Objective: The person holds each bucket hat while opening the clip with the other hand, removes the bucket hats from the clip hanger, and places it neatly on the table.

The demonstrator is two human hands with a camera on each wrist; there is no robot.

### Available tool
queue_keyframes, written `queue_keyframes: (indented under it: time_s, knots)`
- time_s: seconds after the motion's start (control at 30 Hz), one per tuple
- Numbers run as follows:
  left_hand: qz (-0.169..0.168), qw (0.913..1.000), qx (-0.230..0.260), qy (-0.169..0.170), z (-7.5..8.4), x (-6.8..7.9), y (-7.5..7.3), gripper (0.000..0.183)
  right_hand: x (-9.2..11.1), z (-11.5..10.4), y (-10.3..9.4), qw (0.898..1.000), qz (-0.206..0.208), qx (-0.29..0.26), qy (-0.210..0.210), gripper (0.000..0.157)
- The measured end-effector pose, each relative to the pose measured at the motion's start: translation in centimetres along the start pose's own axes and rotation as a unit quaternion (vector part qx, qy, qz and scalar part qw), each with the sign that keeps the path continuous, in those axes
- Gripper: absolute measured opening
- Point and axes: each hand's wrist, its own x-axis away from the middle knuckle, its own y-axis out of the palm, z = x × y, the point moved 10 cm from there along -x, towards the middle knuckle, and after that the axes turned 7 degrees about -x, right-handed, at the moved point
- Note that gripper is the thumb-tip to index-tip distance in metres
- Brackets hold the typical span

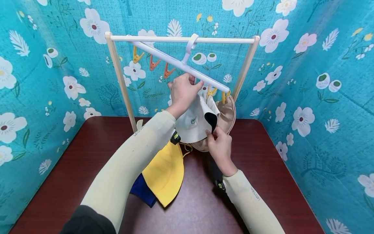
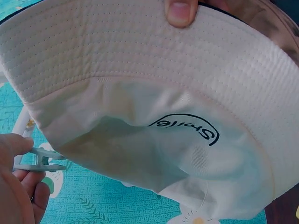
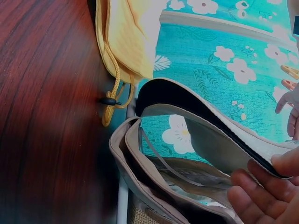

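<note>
White bucket hat (image 1: 188,126) sits between the two hands; the right hand (image 1: 220,146), angled up from below, pinches its brim (image 2: 117,51) between thumb and fingers. Higher, the left hand (image 1: 185,91) grips a pale clip (image 2: 43,161) just beneath the slanting hanger (image 1: 181,66).

Left hand (image 1: 184,93) up high above the far edge of the table (image 1: 268,162), thumb and fingers pinching; right hand (image 1: 221,148) lower, thumb over curled fingers, pinching too, both forearms (image 1: 131,162) stretched forward, slanting inward!
</note>
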Motion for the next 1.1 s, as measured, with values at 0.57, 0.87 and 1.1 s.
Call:
queue_keyframes:
  time_s: [0.57,0.87,1.1]
  knots:
    - [0.006,0.9999,-0.004,0.013,0.1,0.3,0.1,0.03,0.4,-0.8,-1.5,1.0,-0.013,0.008,-0.013,0.042]
    - [0.019,0.9994,-0.006,0.028,0.2,0.9,0.1,0.029,0.8,-0.7,-1.5,1.0,-0.014,0.01,-0.013,0.04]
    - [0.029,0.9991,-0.007,0.032,0.0,1.2,0.3,0.036,0.9,-0.8,-1.6,1.0,-0.01,0.009,-0.022,0.04]
